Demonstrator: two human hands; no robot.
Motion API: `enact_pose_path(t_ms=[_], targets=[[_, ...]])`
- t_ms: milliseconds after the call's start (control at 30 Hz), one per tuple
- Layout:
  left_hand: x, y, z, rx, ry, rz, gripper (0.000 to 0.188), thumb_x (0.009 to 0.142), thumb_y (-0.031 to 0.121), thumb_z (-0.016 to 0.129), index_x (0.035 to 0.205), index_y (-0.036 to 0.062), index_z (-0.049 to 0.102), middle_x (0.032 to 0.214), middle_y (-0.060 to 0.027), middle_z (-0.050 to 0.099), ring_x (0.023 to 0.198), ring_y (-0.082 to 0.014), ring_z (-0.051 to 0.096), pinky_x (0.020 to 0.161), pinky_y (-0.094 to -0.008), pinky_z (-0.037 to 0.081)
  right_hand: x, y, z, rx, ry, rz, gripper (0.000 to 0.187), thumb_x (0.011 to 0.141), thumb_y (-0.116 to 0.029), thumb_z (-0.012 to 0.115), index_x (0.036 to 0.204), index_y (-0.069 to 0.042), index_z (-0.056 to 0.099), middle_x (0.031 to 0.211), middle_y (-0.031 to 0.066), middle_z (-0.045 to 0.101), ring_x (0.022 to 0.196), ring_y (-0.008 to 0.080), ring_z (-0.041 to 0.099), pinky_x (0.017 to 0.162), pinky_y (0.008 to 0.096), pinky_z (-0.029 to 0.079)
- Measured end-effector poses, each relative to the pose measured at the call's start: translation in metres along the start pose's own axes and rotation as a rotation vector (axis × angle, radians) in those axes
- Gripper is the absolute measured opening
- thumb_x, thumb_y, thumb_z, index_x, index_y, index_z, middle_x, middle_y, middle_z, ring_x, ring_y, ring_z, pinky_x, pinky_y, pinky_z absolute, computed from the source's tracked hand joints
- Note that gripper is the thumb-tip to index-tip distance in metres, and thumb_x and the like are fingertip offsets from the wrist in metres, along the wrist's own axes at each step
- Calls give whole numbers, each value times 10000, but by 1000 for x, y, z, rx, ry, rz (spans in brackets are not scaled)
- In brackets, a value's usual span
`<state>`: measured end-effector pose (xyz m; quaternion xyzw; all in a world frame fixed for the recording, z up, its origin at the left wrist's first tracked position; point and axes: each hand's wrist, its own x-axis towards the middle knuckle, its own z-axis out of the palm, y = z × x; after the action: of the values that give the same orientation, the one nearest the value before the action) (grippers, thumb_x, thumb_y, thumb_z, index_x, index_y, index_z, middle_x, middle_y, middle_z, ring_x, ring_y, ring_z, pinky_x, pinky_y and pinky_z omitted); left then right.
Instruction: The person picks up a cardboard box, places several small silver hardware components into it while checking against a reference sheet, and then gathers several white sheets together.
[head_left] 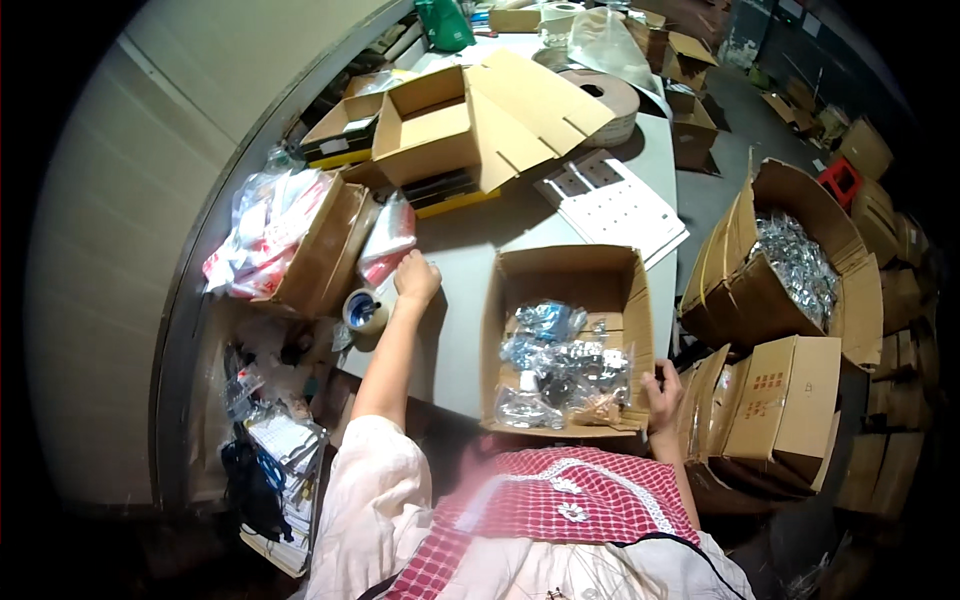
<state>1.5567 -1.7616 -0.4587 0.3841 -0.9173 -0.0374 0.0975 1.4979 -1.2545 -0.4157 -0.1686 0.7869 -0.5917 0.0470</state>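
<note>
An open cardboard box (565,262) stands at the table's near edge in front of me. Inside lie several clear plastic packets (570,365) of shiny metal parts, one of them bluish. My right hand (662,395) has its fingers curled against the box's near right wall. Stretched out to the left, my left hand (417,280) is closed at the lower corner of a red and clear plastic bag (390,238). Its fingertips are partly hidden, so what it pinches, if anything, is unclear. A roll of tape (366,312) sits just left of that forearm.
A carton of plastic bags (315,245) stands at left, with open boxes (425,115) behind. White perforated sheets (615,205) and a large roll (605,100) lie farther back. Right of the table stand a big carton of shiny packets (795,265) and another carton (765,400).
</note>
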Motion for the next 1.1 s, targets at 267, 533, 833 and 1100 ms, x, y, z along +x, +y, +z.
enact_pose_path(t_ms=[267, 533, 833, 1100], targets=[[8, -4, 34, -60, -9, 53, 221, 815, 99, 625, 964, -55, 574, 928, -249, 667, 880, -458, 674, 808, -510, 553, 14, 5, 2, 73, -17, 8, 363, 818, -264, 651, 1025, 31, 614, 917, 104, 608, 727, 131, 560, 638, 267, 448], [-65, 22, -26, -1617, -785, -336, 244, 868, 165, 664, 980, -50, 651, 797, -26, 583, 725, -122, 591, 671, -257, 536, -2, 10, 9, 126, 76, 72, 415, 853, -294, 671, 1093, 42, 624, 987, 123, 629, 785, 149, 584, 668, 279, 474], [-146, -10, -77, -2835, -848, -417, 142, 840, 109, 556, 912, 16, 477, 763, -34, 426, 680, -147, 422, 506, -235, 378, -17, -19, 23, -260, -101, -243, 429, 859, -347, 682, 1043, 33, 603, 881, 176, 550, 717, 293, 555, 628, 379, 469], [-157, 22, -150, -1627, -462, -445, 276, 1016, 308, 506, 959, 67, 628, 786, -8, 596, 587, -53, 511, 472, -181, 373, 186, 35, 30, -285, -23, -152, 261, 902, -273, 641, 874, -23, 711, 758, 158, 670, 702, 301, 653, 666, 412, 505]])
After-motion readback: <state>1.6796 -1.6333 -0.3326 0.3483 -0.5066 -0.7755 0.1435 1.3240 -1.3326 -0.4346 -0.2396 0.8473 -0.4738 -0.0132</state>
